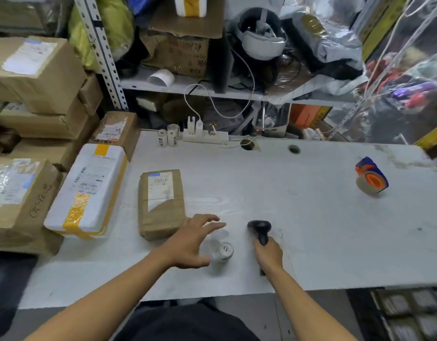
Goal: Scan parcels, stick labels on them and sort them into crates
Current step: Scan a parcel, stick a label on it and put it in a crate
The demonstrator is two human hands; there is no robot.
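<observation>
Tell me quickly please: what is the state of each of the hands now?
Left hand: open, fingers spread above the label roll, holding nothing.
Right hand: closed around the handle of the black scanner.

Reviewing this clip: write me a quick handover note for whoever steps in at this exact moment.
Right hand grips the black scanner, upright on the table.
Left hand is open, fingers spread, hovering beside the label roll; contact unclear.
Brown paper parcel lies flat, already carrying a shipping label; white foam box sits to its left.
Scanning status cannot be told.
Left: scan, stick the label, sort; no crates are in view.
</observation>
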